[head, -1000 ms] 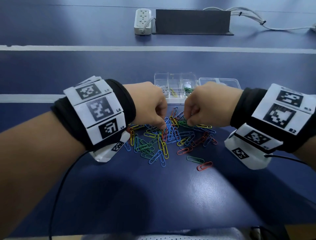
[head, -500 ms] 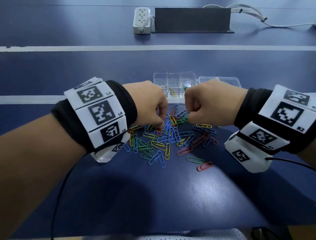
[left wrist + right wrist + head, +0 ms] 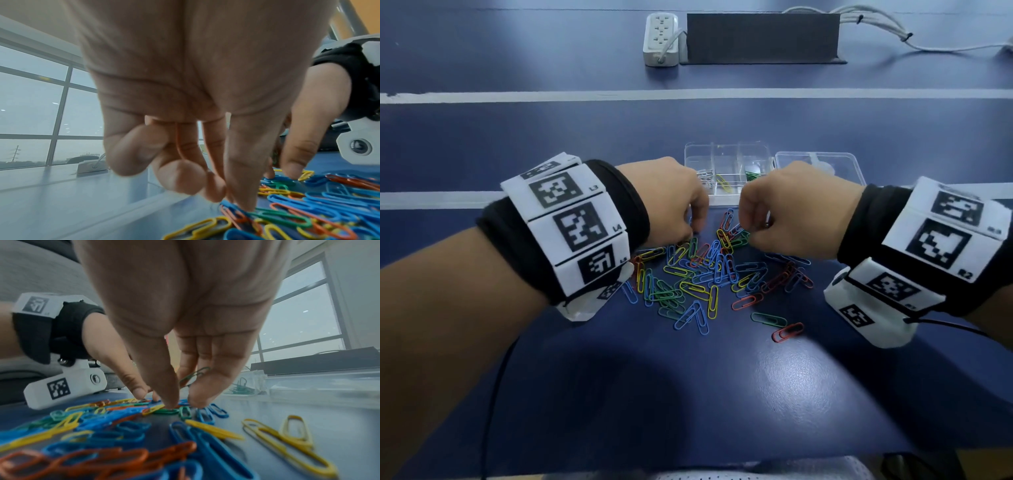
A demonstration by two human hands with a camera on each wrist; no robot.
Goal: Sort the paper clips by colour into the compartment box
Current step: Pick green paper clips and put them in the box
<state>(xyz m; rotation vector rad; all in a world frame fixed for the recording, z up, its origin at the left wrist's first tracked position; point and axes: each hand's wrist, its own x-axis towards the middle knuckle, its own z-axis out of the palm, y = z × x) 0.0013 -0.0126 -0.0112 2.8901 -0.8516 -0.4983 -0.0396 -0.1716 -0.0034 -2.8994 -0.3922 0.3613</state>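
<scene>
Plainly, the white wrist tags (image 3: 571,219) read L3, L4 and L5 on the left band; R2 is legible on the right one. The dark blue table (image 3: 688,394) carries pale stripes, with a white power strip (image 3: 660,39) and a dark box (image 3: 762,37) at twelve o'clock; large windows (image 3: 41,105) show behind. The paper clips (image 3: 705,277), blue, yellow, green and orange, lie heaped at centre, the clear compartment box (image 3: 726,171) just beyond them at twelve o'clock. The left hand (image 3: 671,202) curls downward, thumb tip pressing on the heap; whether it pinches one, I cannot tell. The right hand (image 3: 185,321) holds a green clip (image 3: 194,375) against its curled fingers, thumb touching green clips below.
</scene>
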